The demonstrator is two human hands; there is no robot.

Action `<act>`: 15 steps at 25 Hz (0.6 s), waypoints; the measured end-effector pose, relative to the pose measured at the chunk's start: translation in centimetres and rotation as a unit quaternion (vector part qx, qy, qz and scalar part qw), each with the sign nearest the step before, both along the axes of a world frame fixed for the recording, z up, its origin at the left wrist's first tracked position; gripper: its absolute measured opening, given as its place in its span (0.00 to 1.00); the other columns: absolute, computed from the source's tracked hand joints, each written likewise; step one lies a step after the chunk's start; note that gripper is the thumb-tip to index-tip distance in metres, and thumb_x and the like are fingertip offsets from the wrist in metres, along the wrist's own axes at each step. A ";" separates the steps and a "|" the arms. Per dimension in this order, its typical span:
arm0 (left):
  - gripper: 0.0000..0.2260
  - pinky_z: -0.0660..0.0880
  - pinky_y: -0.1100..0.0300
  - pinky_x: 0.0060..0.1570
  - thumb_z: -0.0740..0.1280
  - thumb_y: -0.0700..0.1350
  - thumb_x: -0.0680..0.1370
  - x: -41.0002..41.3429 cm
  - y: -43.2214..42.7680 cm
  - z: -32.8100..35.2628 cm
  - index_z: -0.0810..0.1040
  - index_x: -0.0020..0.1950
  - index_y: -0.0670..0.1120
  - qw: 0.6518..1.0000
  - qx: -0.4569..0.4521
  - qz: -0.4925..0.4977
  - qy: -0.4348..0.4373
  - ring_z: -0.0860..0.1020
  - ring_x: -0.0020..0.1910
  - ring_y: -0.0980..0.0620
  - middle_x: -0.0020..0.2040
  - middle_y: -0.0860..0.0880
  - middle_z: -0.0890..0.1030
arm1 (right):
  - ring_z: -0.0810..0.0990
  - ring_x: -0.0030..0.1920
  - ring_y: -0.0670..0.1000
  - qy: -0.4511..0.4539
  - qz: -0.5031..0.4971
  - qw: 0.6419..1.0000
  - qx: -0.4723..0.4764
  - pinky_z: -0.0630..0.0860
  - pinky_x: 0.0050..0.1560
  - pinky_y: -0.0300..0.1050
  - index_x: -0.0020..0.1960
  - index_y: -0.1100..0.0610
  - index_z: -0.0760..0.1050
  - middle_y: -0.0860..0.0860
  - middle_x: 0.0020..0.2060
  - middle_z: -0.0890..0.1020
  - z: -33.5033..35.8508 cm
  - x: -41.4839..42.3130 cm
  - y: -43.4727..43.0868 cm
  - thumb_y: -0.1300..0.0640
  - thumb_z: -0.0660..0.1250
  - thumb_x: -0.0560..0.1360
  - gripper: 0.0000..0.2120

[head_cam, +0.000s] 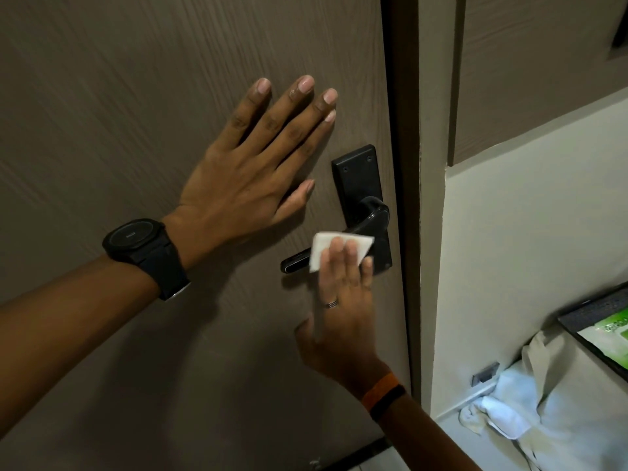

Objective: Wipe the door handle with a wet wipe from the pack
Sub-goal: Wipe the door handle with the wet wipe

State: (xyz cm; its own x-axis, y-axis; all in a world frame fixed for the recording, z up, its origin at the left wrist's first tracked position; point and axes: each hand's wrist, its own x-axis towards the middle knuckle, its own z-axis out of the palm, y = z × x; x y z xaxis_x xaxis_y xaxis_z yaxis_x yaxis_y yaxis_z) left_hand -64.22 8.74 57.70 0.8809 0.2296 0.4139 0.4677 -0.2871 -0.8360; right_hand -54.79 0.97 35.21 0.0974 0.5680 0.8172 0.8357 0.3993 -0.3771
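Right hand (343, 300) presses a folded wet wipe (339, 248) flat-fingered onto the door handle (339, 246). Left hand (251, 175), fingers spread wide and gripping nothing, lies flat on the door (136, 96) beside the backplate (360, 178).

text: none legible | watch face (133, 236): too small; wipe pack (613, 334): print blurred

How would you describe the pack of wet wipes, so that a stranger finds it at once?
Start at the brown door and go right, past the pale wall. At the picture's right edge a dark ledge carries the wet wipe pack. Only it is green and white; the cloth below is plain white.
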 end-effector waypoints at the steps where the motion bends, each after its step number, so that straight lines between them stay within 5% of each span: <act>1: 0.31 0.47 0.42 0.78 0.48 0.58 0.86 0.0 0.0 -0.3 0.47 0.84 0.41 1.000 0.005 0.000 -0.001 0.51 0.82 0.41 0.84 0.41 0.52 | 0.44 0.84 0.56 -0.027 0.027 0.999 0.005 0.38 0.83 0.56 0.83 0.58 0.39 0.52 0.83 0.42 -0.1 -0.9 -0.2 0.52 0.72 0.67 0.56; 6: 0.32 0.45 0.43 0.79 0.49 0.58 0.86 0.0 0.1 0.3 0.47 0.84 0.41 1.000 0.009 -0.002 0.000 0.52 0.82 0.41 0.84 0.41 0.52 | 0.44 0.84 0.52 -0.101 0.028 0.994 0.021 0.36 0.82 0.59 0.83 0.55 0.40 0.49 0.83 0.42 0.2 1.0 -0.1 0.51 0.69 0.69 0.52; 10: 0.32 0.48 0.41 0.78 0.49 0.58 0.86 0.2 0.0 -0.8 0.49 0.84 0.41 1.000 0.022 0.006 -0.006 0.53 0.82 0.40 0.84 0.41 0.53 | 0.44 0.84 0.53 0.011 -0.055 0.998 0.010 0.38 0.83 0.57 0.83 0.57 0.41 0.50 0.83 0.42 -0.1 3.1 0.5 0.53 0.71 0.68 0.54; 15: 0.33 0.46 0.42 0.79 0.49 0.59 0.85 0.2 0.0 -0.2 0.47 0.84 0.41 1.000 -0.003 0.007 -0.018 0.51 0.82 0.41 0.84 0.42 0.52 | 0.45 0.84 0.54 -0.094 0.071 0.993 0.011 0.36 0.83 0.57 0.83 0.56 0.41 0.51 0.84 0.43 0.3 0.4 -0.5 0.46 0.68 0.71 0.52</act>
